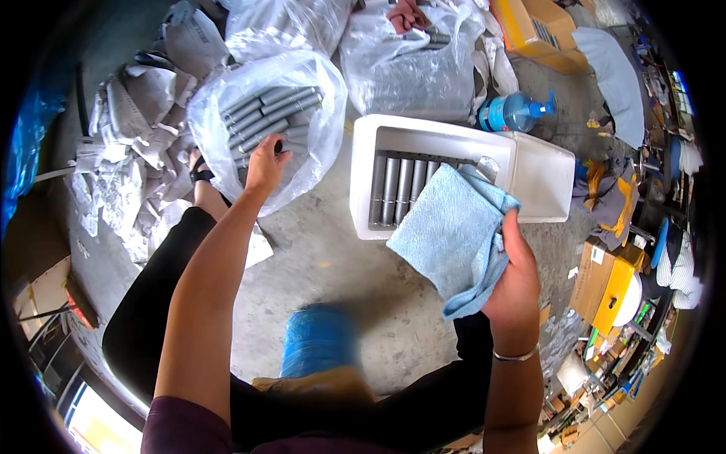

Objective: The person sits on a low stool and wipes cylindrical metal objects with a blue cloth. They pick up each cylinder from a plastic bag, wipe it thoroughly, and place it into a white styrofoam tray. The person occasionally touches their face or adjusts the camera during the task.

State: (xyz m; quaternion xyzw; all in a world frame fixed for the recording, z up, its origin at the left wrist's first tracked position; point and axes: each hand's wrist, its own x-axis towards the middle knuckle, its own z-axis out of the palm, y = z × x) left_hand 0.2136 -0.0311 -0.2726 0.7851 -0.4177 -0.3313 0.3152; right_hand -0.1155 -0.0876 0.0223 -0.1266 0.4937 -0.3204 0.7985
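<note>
My left hand [266, 163] is at the near side of a clear plastic bag [327, 144], its fingers closed around the end of a grey metal tube [296, 147]. More grey metal tubes [261, 113] lie stacked in rows inside that bag. My right hand [516, 276] grips a light blue cloth [446, 227], which hangs spread out over the near right part of a white foam box [364, 178]. Several grey tubes [404, 185] lie side by side in the box; the cloth hides some of them. A silvery end [488, 168] shows at the cloth's far edge.
Right of the foam box is a white tray-like piece [544, 178], with a blue pump bottle [514, 112] behind. Other plastic bags [408, 68] stand at the back. Crumpled paper [132, 159] covers the left floor. A blue-wrapped object [318, 340] is between my legs.
</note>
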